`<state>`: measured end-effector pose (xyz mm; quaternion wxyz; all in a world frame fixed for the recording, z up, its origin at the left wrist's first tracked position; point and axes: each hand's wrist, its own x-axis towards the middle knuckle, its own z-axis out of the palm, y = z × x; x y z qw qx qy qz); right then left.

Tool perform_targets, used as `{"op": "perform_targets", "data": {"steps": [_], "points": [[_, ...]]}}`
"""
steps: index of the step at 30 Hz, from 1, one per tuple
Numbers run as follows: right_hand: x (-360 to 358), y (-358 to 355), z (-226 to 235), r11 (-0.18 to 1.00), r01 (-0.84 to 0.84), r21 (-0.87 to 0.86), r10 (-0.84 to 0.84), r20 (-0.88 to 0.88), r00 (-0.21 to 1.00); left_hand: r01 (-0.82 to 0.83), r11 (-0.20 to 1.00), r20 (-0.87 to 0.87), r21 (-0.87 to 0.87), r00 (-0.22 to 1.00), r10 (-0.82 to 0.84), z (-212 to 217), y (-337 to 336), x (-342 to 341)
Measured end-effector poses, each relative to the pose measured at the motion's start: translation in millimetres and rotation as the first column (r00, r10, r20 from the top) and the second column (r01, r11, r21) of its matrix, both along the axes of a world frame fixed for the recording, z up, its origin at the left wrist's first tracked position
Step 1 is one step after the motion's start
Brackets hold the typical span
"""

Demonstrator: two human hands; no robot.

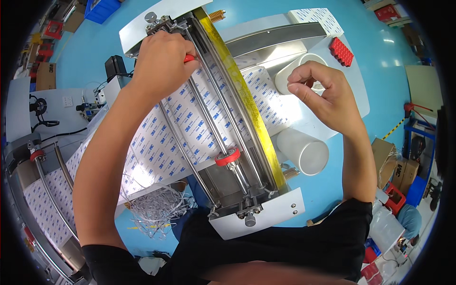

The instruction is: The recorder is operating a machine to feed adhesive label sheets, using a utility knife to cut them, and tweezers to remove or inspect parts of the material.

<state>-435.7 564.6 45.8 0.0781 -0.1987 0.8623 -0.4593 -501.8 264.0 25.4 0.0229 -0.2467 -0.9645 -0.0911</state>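
My left hand (166,59) is closed around a red ring collar (189,58) near the far end of the machine's metal shafts; the fingers hide most of it. A second red ring collar (228,156) sits on the shaft nearer to me. Printed white liner sheet (164,142) runs beneath the shafts and comes out on the right side. My right hand (325,92) hovers beside the machine, fingers loosely curled, thumb and index tips slightly apart with nothing visible between them. Below it is a white hollow roll (283,78), partly hidden by the hand.
Another white cylinder (311,154) lies closer to me. A yellow bar (251,109) edges the machine. At the far right are a stack of printed sheets (316,21) and a red studded block (341,52). Shredded strips (156,206) hang at lower left; a second roller machine (42,190) stands left.
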Motion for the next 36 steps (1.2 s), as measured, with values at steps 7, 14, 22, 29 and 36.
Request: {"op": "perform_targets", "data": {"steps": [7, 14, 22, 29, 36], "points": [[8.2, 12.6, -3.7, 0.999, 0.035, -0.006, -0.035, -0.002, 0.999, 0.338, 0.907, -0.179, -0.251, 0.905, -0.386, 23.7, 1.4, 14.5], [11.7, 21.1, -6.9, 0.998, 0.058, -0.024, -0.057, 0.027, 0.998, 0.333, 0.845, -0.088, -0.419, 0.911, -0.402, 14.0, 10.2, 18.2], [27.0, 21.5, 1.8, 0.984, 0.115, 0.136, -0.106, -0.074, 0.992, 0.181, 0.975, -0.324, 0.131, 0.937, -0.130, 23.9, -20.2, 58.6], [45.2, 27.7, 24.0, 0.982, -0.054, 0.182, 0.083, -0.152, 0.985, -0.021, 0.884, -0.371, 0.466, 0.903, 0.217, 61.3, -71.7, 264.4], [75.9, -37.2, 72.2, 0.989, -0.132, 0.072, 0.145, -0.222, 0.964, -0.810, 0.437, -0.489, 0.391, 0.220, 0.844, 36.1, -209.7, 581.5]]}}
